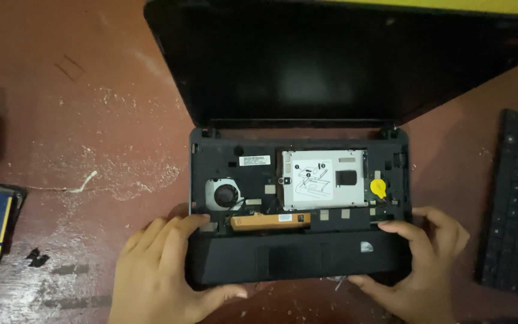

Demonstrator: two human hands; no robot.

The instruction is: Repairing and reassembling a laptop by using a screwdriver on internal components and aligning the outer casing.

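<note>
Both hands grasp the palmrest of the opened laptop: left hand, right hand (keyboard, seemingly detached, lies right of the laptop).

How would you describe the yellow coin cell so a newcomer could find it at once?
Start at the open laptop in the middle of the brown table, its keyboard removed and its insides bare. Right of the silver drive, above the right hand, sits the coin cell. It is the only round, bright yellow part in there.
</note>
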